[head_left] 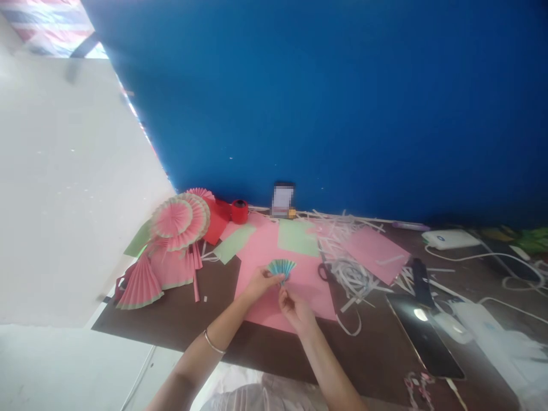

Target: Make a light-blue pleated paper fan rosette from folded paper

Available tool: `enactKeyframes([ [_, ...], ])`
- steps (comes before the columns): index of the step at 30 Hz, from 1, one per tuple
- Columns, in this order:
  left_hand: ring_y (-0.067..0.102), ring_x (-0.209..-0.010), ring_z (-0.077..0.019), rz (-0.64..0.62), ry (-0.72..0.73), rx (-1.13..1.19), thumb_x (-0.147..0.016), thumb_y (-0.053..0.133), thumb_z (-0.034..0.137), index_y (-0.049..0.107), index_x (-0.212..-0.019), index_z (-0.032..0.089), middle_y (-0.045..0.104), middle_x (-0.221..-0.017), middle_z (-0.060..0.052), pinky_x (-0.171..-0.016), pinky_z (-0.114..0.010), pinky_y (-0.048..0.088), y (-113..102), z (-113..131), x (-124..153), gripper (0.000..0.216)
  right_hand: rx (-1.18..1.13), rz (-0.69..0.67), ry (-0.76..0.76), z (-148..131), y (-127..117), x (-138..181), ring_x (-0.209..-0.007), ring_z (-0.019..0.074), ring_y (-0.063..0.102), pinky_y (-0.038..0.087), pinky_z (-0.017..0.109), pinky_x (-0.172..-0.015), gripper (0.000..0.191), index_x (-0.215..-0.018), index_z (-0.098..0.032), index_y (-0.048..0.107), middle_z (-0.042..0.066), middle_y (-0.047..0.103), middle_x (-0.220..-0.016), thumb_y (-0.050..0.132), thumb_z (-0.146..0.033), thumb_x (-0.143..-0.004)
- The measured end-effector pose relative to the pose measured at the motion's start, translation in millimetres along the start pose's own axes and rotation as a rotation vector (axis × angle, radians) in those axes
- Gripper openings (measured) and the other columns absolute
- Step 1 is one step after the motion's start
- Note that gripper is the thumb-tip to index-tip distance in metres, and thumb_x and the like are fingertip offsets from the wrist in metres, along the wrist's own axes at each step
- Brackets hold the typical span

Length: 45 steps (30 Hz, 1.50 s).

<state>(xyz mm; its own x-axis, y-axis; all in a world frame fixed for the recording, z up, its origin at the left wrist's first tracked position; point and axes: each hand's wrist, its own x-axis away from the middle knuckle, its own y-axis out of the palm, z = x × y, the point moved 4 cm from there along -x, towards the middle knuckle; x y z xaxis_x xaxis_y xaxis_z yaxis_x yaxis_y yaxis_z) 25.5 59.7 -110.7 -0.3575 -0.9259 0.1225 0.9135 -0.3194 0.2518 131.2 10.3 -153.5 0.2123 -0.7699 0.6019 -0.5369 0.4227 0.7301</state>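
Note:
A small pleated blue-green paper fan [281, 267] is held over a pink paper sheet [308, 285] on the dark table. My left hand [261, 282] pinches the fan's left side, fingers closed on it. My right hand [293, 308] is just below, with its fingers closed on the fan's lower tip. A thin bangle sits on my left wrist.
Finished pink pleated fans and rosettes [175, 228] lie at the left. A red tape roll [239, 211], light green sheets [297, 237], white paper strips [346, 268], black scissors [324, 272], a tablet [423, 337], chargers and white cables [454, 240] fill the table. A blue wall stands behind.

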Motion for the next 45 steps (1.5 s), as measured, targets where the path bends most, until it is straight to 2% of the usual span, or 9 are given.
enactKeyframes([
  [4,0.061,-0.066,-0.0151,-0.002,-0.035,-0.012,-0.067,0.068,0.041,0.068,-0.081,0.009,0.068,-0.077,-0.009,-0.064,-0.025,0.046,-0.9,-3.8,-0.6,0.035,0.09,0.008,-0.06,-2.9,-1.1,1.0,-0.055,0.0083,0.062,0.053,0.014,-0.049,0.016,-0.075,-0.016,0.063,-0.001,0.064,-0.065,0.065,-0.002,-0.068],
  [7,0.06,-0.063,-0.014,-0.014,-0.04,-0.004,-0.068,0.067,0.043,0.067,-0.076,0.008,0.067,-0.072,-0.008,-0.064,-0.025,0.047,-2.7,-4.7,-2.1,0.035,0.461,0.022,-0.228,-24.8,-1.9,8.0,-0.053,0.0105,0.06,0.05,0.019,-0.049,0.017,-0.075,-0.014,0.064,0.001,0.064,-0.062,0.074,-0.02,-0.063],
  [11,0.06,-0.06,-0.0148,-0.105,-0.051,0.012,-0.066,0.068,0.044,0.068,-0.081,0.008,0.067,-0.067,-0.008,-0.064,-0.027,0.048,-0.6,-4.3,-1.8,0.039,0.905,0.098,-0.593,-66.8,2.9,23.3,-0.058,0.0111,0.058,0.047,0.022,-0.055,0.029,-0.087,-0.016,0.066,0.0,0.064,-0.066,0.068,-0.039,-0.069],
  [13,0.06,-0.058,-0.0144,-0.188,-0.067,-0.009,-0.064,0.07,0.044,0.068,-0.084,0.009,0.066,-0.067,-0.007,-0.061,-0.027,0.047,3.0,-4.0,0.3,0.04,1.009,0.052,-0.619,-74.8,9.9,26.7,-0.064,0.0138,0.06,0.048,0.025,-0.061,0.036,-0.097,-0.018,0.065,0.002,0.067,-0.075,0.068,-0.04,-0.068],
  [18,0.057,-0.058,-0.0123,-0.303,-0.079,-0.075,-0.064,0.071,0.04,0.067,-0.085,0.011,0.064,-0.067,-0.004,-0.059,-0.025,0.046,8.6,-1.7,6.5,0.036,1.106,-0.016,-0.594,-68.5,29.5,29.4,-0.087,0.0216,0.062,0.049,0.031,-0.075,0.034,-0.089,-0.017,0.068,0.007,0.069,-0.092,0.072,-0.037,-0.062],
  [24,0.057,-0.066,-0.0126,-0.236,-0.028,-0.087,-0.066,0.07,0.037,0.065,-0.087,0.011,0.064,-0.075,-0.005,-0.063,-0.025,0.046,3.7,1.7,4.5,0.034,1.084,0.038,-0.642,-66.0,31.1,29.2,-0.084,0.0216,0.063,0.051,0.032,-0.073,0.03,-0.085,-0.017,0.067,0.007,0.069,-0.087,0.072,-0.037,-0.062],
  [34,0.06,-0.065,-0.0146,-0.295,-0.061,-0.144,-0.062,0.072,0.039,0.066,-0.084,0.01,0.066,-0.072,-0.006,-0.065,-0.027,0.048,-1.3,-6.7,1.8,0.037,1.103,0.028,-0.617,-68.6,32.7,26.6,-0.082,0.0227,0.064,0.051,0.035,-0.074,0.03,-0.082,-0.016,0.068,0.009,0.07,-0.084,0.071,-0.039,-0.063],
  [40,0.061,-0.067,-0.0156,-0.241,-0.064,-0.13,-0.063,0.072,0.039,0.065,-0.085,0.009,0.066,-0.074,-0.006,-0.064,-0.027,0.049,-4.6,-3.5,-1.3,0.038,1.074,0.047,-0.623,-70.2,29.9,24.1,-0.077,0.0221,0.064,0.051,0.033,-0.071,0.024,-0.074,-0.018,0.067,0.005,0.07,-0.076,0.071,-0.039,-0.062],
  [45,0.063,-0.086,-0.0203,-0.176,0.017,-0.038,-0.062,0.074,0.034,0.061,-0.099,0.012,0.066,-0.095,-0.01,-0.078,-0.032,0.048,-5.8,4.3,-2.8,0.045,0.968,0.123,-0.649,-75.5,28.4,23.3,-0.078,0.0224,0.064,0.049,0.034,-0.074,0.023,-0.074,-0.019,0.068,0.006,0.071,-0.076,0.072,-0.036,-0.061],
])
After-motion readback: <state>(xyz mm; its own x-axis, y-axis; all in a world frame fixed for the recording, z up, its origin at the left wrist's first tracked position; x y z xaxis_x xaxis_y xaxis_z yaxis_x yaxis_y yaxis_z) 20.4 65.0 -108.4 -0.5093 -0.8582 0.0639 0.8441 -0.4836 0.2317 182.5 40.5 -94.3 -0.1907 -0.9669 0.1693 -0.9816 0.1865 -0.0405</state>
